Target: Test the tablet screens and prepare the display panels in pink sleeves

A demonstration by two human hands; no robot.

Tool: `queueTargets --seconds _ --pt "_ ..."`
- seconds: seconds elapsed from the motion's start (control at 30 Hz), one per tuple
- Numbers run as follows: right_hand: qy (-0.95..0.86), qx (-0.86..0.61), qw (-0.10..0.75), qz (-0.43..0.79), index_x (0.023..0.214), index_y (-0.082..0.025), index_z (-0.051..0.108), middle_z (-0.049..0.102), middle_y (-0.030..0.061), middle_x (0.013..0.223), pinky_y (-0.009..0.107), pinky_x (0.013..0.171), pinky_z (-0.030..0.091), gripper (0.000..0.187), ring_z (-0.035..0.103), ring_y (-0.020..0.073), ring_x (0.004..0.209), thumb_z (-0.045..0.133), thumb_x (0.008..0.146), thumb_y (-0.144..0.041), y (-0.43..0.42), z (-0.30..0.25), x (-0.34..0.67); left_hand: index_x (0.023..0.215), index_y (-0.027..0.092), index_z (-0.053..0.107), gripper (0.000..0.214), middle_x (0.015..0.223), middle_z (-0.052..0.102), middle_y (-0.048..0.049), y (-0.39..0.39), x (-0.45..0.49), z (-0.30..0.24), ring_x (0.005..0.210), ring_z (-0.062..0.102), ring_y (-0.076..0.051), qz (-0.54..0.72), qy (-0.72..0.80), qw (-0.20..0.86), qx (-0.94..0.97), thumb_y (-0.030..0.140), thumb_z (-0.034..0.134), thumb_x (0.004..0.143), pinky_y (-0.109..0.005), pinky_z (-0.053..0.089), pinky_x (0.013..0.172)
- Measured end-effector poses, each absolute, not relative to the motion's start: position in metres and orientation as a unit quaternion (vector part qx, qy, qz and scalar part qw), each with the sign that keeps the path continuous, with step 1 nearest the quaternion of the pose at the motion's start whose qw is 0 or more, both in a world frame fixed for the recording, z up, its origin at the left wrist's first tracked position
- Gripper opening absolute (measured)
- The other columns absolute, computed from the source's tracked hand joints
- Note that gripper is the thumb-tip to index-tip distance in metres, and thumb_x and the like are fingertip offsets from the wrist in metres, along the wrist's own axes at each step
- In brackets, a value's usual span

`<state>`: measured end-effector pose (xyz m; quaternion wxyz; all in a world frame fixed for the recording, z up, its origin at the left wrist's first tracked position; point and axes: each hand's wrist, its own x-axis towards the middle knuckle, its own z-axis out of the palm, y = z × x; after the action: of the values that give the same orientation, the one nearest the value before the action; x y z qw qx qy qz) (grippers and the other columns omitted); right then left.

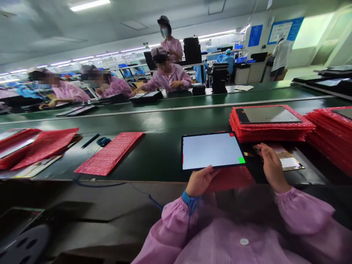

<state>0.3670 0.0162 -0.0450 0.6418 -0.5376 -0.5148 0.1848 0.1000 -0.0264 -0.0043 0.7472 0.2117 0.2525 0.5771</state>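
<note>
A black tablet (211, 150) with a lit white screen and a small green square in its corner lies at the near edge of the green bench. My left hand (200, 181) grips its near edge, thumb on top. Under it is a red bubble bag (232, 178). My right hand (272, 167) rests to the right of the tablet, fingers curled down onto the dark surface beside a printed card (288, 160); whether it holds anything I cannot make out.
Stacks of red bags, one topped by a dark tablet (268, 115), stand at the right. A flat red bag (110, 152), a pen (90, 140) and more red bags (41, 146) lie to the left. Several people in pink coats (167, 75) work across the green conveyor (165, 102).
</note>
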Motion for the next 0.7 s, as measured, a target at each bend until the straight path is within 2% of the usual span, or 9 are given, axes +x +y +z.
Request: queueTargets --seconds 0.2,0.37,0.5,0.6,0.63,0.7 --pt "-0.514 -0.535 0.642 0.192 0.108 -0.02 0.065 0.059 0.0108 0.127 0.05 0.099 0.046 0.048 0.056 0.0294 0.115 0.047 0.095 -0.063 0.019 -0.05 0.369 0.077 0.011 0.072 0.008 0.078 0.076 -0.0041 -0.027 0.1 -0.001 0.097 0.068 -0.02 0.574 0.253 0.745 0.225 0.006 0.067 0.077 -0.051 0.038 0.114" --pt "-0.511 -0.542 0.637 0.197 0.107 -0.021 0.064 0.058 0.0108 0.128 0.052 0.1 0.045 0.046 0.055 0.0304 0.115 0.049 0.093 -0.062 0.019 -0.051 0.367 0.092 0.012 0.073 0.019 0.08 0.076 -0.0031 -0.028 0.1 -0.002 0.098 0.069 -0.023 0.577 0.25 0.746 0.22 0.006 0.07 0.074 -0.053 0.039 0.113" --pt "-0.518 -0.548 0.623 0.205 0.109 -0.022 0.064 0.057 0.0115 0.131 0.057 0.105 0.038 0.045 0.054 0.0325 0.117 0.053 0.089 -0.061 0.016 -0.045 0.365 0.107 0.014 0.071 0.035 0.084 0.077 -0.0023 -0.029 0.1 -0.003 0.102 0.068 -0.024 0.582 0.249 0.746 0.21 0.005 0.071 0.073 -0.053 0.038 0.113" --pt "-0.523 -0.545 0.62 0.212 0.108 -0.022 0.064 0.055 0.011 0.134 0.055 0.11 0.034 0.044 0.05 0.0329 0.124 0.056 0.087 -0.061 0.011 -0.036 0.359 0.113 0.016 0.069 0.043 0.089 0.078 -0.0024 -0.032 0.099 -0.002 0.099 0.069 -0.022 0.583 0.254 0.745 0.202 0.006 0.073 0.071 -0.052 0.042 0.11" --pt "-0.522 -0.542 0.621 0.22 0.108 -0.023 0.064 0.057 0.0109 0.132 0.054 0.11 0.036 0.045 0.05 0.0329 0.124 0.057 0.087 -0.062 0.008 -0.034 0.355 0.114 0.016 0.069 0.045 0.089 0.078 -0.0024 -0.033 0.099 -0.001 0.097 0.069 -0.022 0.583 0.257 0.744 0.201 0.006 0.075 0.07 -0.051 0.045 0.108" --pt "-0.521 -0.532 0.62 0.249 0.109 -0.023 0.065 0.063 0.011 0.124 0.052 0.103 0.047 0.047 0.056 0.0331 0.118 0.057 0.086 -0.064 0.0 -0.032 0.347 0.114 0.018 0.069 0.05 0.086 0.078 -0.0019 -0.035 0.097 0.0 0.094 0.07 -0.022 0.583 0.264 0.741 0.203 0.009 0.08 0.067 -0.048 0.05 0.102"
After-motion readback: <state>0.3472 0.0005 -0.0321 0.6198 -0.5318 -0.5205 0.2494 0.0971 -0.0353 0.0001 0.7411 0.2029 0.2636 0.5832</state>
